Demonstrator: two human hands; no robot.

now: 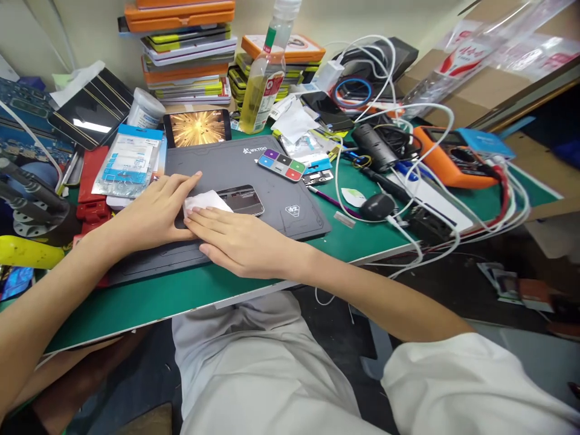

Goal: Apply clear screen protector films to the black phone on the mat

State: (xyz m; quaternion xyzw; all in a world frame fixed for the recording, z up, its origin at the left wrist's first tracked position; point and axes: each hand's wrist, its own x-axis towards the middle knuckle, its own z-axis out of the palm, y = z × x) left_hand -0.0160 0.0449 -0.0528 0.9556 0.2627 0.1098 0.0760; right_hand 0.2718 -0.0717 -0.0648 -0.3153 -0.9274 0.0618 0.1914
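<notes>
A dark-screened phone (247, 200) lies flat on a grey work mat (217, 160). My left hand (156, 202) is at the phone's left end, thumb and forefinger on either side of it, holding it in place; the exact contact is partly hidden. With outstretched fingers close together, my right hand (240, 238) presses a folded white wipe (209, 200) onto the phone's glass. The wipe and hands cover the phone's left part. A small case with coloured squares (281, 164) rests on the mat behind the phone.
Behind the mat stand a lit phone (198, 128), a bottle of yellow liquid (265, 84) and stacked orange boxes (185, 48). White cables (338, 175) and an orange multimeter (453, 157) crowd the right. Left are a plastic packet (129, 160) and a red tool (93, 181).
</notes>
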